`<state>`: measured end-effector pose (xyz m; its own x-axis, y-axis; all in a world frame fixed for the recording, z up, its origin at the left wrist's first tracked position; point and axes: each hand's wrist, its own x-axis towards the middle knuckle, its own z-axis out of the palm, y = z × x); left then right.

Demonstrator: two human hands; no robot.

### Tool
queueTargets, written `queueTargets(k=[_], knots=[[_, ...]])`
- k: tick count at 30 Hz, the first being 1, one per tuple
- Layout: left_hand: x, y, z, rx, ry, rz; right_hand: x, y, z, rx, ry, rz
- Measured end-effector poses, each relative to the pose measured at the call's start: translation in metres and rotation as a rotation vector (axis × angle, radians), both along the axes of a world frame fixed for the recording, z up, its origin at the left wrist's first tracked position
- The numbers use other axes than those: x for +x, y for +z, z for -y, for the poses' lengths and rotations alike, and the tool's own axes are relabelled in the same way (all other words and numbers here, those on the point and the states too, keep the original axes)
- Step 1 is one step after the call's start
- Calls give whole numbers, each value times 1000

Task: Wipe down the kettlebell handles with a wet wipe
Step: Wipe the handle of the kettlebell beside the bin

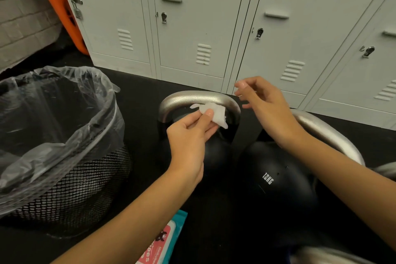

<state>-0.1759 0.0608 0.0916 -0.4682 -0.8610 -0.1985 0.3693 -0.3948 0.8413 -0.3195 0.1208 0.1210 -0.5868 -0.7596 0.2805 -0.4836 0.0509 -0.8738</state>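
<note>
Two black kettlebells stand on the dark floor. The left kettlebell has a silver handle arching above it. My left hand pinches a crumpled white wet wipe just in front of that handle's right half. The right kettlebell, marked 12KG, has a silver handle partly hidden behind my right forearm. My right hand hovers above the gap between both handles, fingers loosely curled and holding nothing.
A black mesh bin lined with a clear bag stands to the left. A wet wipe pack lies on the floor at the bottom. White lockers line the back. Another silver handle shows at bottom right.
</note>
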Motion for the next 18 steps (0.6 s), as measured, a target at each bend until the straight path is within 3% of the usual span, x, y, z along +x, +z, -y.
queueTargets(k=[6, 10, 13, 18], knots=[[5, 27, -2, -144, 10, -83, 26, 24, -8, 51, 284, -158], [7, 34, 3, -265, 64, -63, 19, 32, 4, -52, 204, 32], [7, 31, 15, -529, 165, 141, 8, 32, 14, -15, 174, 192], [5, 14, 29, -868, 164, 535, -3, 16, 28, 155, 10, -42]])
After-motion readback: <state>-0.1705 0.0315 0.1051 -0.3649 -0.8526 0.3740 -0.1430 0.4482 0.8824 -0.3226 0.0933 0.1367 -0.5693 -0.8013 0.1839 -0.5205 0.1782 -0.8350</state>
